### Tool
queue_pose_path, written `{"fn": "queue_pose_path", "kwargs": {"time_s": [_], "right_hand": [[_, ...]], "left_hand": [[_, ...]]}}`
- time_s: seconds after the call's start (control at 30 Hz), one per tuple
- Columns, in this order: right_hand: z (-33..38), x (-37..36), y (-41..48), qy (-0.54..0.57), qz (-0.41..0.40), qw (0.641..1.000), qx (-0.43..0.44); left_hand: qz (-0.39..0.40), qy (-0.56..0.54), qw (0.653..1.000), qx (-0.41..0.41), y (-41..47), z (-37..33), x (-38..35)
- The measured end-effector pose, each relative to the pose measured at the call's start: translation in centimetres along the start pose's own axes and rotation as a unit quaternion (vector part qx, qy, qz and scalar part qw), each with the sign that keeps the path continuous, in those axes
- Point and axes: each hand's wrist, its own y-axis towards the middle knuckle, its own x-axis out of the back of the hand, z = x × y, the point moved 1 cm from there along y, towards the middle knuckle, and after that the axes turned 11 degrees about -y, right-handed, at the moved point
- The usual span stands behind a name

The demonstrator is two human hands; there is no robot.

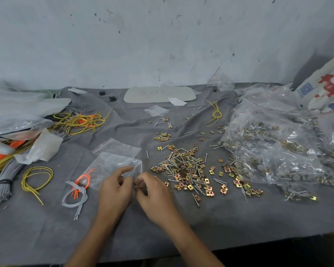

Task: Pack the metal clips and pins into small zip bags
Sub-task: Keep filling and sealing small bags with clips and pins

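The left hand (115,189) pinched the right edge of the zip bag (112,166) at lower centre. The right hand (152,191), just beside it, had a curled grip; whether it held anything could not be told. The pile of clips and pins (187,172) lay to its right on the table (201,228), nearest that hand.

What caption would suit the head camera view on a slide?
The left hand and right hand meet at a small clear bag beside a pile of clips and pins on grey cloth.
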Motion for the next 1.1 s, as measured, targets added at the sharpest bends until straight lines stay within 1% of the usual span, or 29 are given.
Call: {"fn": "queue_pose_path", "kwargs": {"time_s": [0.13, 0.3, 0.47, 0.6, 0.73, 0.83, 0.93, 1.0, 1.1], "right_hand": [[0.1, 0.1, -0.1, -0.026, 0.02, 0.999, 0.004], [0.3, 0.4, -0.2, 0.001, 0.027, 1.0, -0.006], [0.2, 0.4, -0.2, 0.002, 0.027, 1.0, -0.005], [0.1, 0.2, -0.2, -0.008, 0.043, 0.999, -0.007], [0.2, 0.3, -0.3, -0.015, 0.018, 1.0, -0.005], [0.0, 1.0, -0.3, -0.101, -0.027, 0.994, -0.01], [-1.3, 2.8, -0.3, -0.196, -0.057, 0.979, -0.031], [-2.8, 4.3, -0.2, -0.25, -0.04, 0.966, -0.057], [-4.4, 6.0, 0.4, -0.287, 0.0, 0.954, -0.089]], "left_hand": [[0.006, 0.007, 1.0, 0.007, -0.1, 0.1, -0.1], [0.002, 0.008, 1.0, 0.009, 0.0, 0.3, 0.0], [0.003, 0.001, 1.0, 0.009, 0.1, 0.5, 0.1], [0.0, -0.009, 1.0, -0.001, 0.1, 0.6, 0.0], [-0.003, -0.004, 1.0, -0.007, 0.2, 0.6, 0.0], [-0.011, 0.001, 1.0, -0.011, 0.1, 0.5, 0.0], [-0.017, 0.001, 1.0, -0.01, 0.2, 0.6, 0.0], [-0.018, -0.006, 1.0, -0.007, 0.2, 0.6, 0.0], [-0.018, -0.007, 1.0, -0.002, 0.3, 0.6, 0.0]]}}
